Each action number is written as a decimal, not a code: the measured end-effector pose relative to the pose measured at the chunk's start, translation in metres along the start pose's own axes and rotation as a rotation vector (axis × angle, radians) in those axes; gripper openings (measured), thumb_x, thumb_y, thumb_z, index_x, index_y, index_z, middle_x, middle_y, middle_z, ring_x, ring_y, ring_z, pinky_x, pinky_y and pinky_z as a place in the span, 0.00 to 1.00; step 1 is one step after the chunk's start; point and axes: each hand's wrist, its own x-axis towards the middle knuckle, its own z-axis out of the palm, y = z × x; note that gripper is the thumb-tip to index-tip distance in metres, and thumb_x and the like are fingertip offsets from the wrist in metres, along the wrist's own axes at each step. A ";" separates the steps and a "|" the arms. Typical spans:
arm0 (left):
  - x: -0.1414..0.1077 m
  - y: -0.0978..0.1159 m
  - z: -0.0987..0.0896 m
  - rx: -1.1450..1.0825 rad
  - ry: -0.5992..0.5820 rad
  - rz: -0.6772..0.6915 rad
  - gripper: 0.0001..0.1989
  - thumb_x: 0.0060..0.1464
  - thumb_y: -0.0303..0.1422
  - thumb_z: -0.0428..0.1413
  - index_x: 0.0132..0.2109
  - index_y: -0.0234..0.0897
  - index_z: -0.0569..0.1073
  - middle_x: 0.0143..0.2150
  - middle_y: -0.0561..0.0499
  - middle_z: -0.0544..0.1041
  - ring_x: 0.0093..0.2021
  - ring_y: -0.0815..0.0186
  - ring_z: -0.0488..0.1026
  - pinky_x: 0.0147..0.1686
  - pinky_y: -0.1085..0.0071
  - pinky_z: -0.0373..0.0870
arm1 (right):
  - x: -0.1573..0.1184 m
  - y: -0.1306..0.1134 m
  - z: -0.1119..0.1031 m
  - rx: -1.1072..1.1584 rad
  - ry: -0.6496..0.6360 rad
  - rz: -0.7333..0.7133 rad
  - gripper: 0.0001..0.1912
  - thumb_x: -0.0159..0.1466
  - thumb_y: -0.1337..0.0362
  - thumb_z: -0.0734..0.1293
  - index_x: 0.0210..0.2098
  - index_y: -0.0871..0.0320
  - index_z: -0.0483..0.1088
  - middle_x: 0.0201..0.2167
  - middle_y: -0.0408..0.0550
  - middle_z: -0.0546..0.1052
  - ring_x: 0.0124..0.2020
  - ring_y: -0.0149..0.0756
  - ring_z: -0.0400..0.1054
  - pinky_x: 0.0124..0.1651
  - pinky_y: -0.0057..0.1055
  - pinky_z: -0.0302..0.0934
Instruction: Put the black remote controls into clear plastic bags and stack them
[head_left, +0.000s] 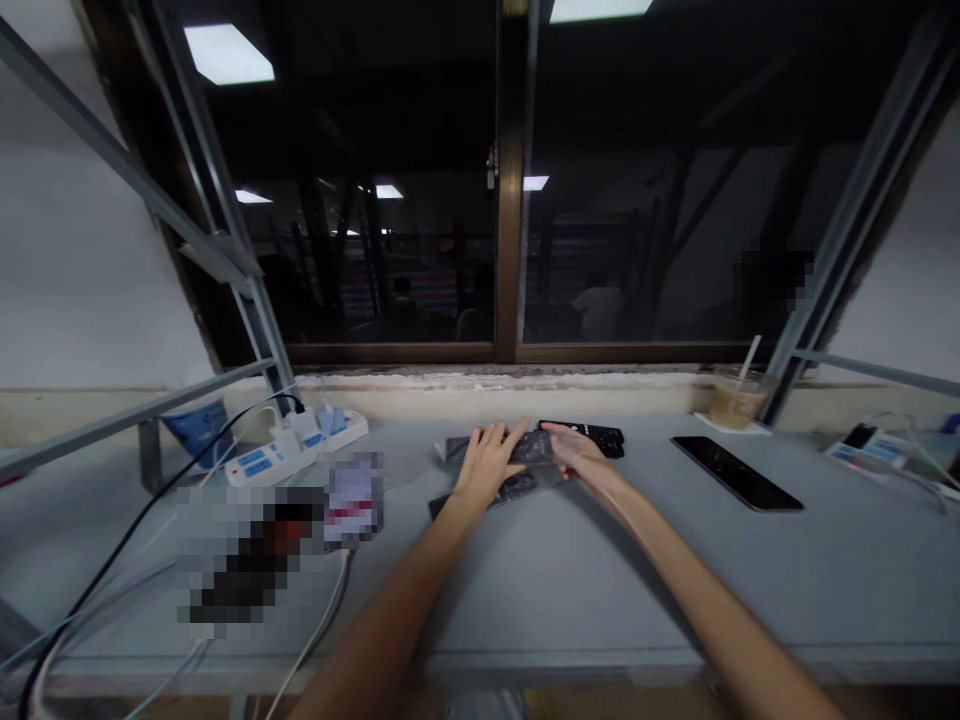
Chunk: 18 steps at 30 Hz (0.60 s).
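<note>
A dark remote control in a clear plastic sleeve (537,448) lies crosswise between my hands above the grey table. My left hand (487,462) rests over its left part, fingers stretched out and flat on the plastic. At the right end, my right hand (576,450) is closed on the sleeve, thumb and fingers pinching it. Another black remote control (600,438), with rows of buttons, sits just behind my right hand. Under the wrapped one, a further dark object (514,488) shows partly; my left hand and wrist hide some of it.
A black phone (737,473) lies to the right, with an iced drink cup (739,395) behind it. Power strips (300,450) with plugs and cables stand at left and right. Blurred-out items lie front left. Metal frame posts (259,320) flank the window.
</note>
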 end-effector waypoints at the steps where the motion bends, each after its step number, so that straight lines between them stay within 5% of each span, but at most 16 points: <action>1: 0.000 0.000 -0.001 0.001 0.000 0.017 0.36 0.50 0.41 0.54 0.63 0.44 0.48 0.42 0.47 0.67 0.45 0.59 0.65 0.46 0.65 0.58 | -0.001 -0.001 0.001 -0.018 -0.013 -0.005 0.28 0.48 0.49 0.69 0.44 0.59 0.68 0.15 0.36 0.65 0.14 0.22 0.55 0.17 0.21 0.51; 6: 0.000 0.000 -0.002 -0.001 0.001 0.059 0.33 0.53 0.46 0.47 0.63 0.44 0.47 0.41 0.47 0.67 0.43 0.60 0.65 0.44 0.66 0.59 | -0.001 -0.001 0.004 -0.087 0.023 -0.033 0.26 0.46 0.48 0.69 0.36 0.62 0.71 0.17 0.39 0.66 0.12 0.20 0.52 0.15 0.21 0.48; 13: 0.005 -0.010 0.001 0.060 -0.060 -0.012 0.33 0.53 0.46 0.49 0.63 0.44 0.48 0.45 0.47 0.67 0.45 0.60 0.66 0.45 0.67 0.59 | 0.003 0.006 0.013 -0.077 0.102 -0.069 0.28 0.50 0.50 0.66 0.46 0.58 0.65 0.16 0.35 0.64 0.14 0.24 0.58 0.15 0.21 0.52; 18: 0.003 -0.015 0.008 0.002 -0.155 -0.089 0.28 0.56 0.42 0.46 0.62 0.45 0.49 0.46 0.48 0.67 0.44 0.62 0.68 0.42 0.70 0.63 | 0.007 0.012 0.009 -0.172 0.166 -0.082 0.24 0.52 0.55 0.63 0.47 0.57 0.63 0.27 0.41 0.71 0.17 0.26 0.64 0.14 0.21 0.53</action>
